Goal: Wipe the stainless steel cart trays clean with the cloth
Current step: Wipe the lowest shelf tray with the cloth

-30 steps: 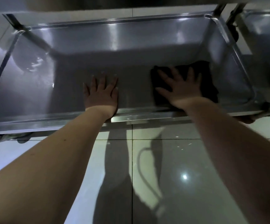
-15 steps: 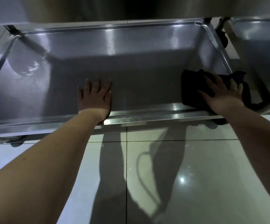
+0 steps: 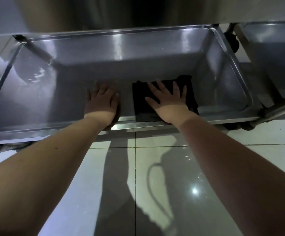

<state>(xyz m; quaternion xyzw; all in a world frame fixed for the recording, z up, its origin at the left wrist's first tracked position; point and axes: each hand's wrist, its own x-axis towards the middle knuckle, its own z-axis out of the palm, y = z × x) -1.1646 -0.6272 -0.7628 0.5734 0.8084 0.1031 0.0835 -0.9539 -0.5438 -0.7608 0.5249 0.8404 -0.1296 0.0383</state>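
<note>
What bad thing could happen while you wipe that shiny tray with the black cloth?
1. The left hand presses flat on the bare rectangular stainless steel tray, so it may leave fresh smudges on the metal.
2. Shiny water streaks sit near the tray's far left corner, away from the black cloth under the flat right hand. That patch might get missed.
3. Both wrists cross the tray's thin front rim, which could scrape them.

The cart tray [image 3: 138, 48] is glossy brushed steel; the cloth [image 3: 141, 99] is dark and matt; the floor tiles [image 3: 206, 167] are glossy.
</note>
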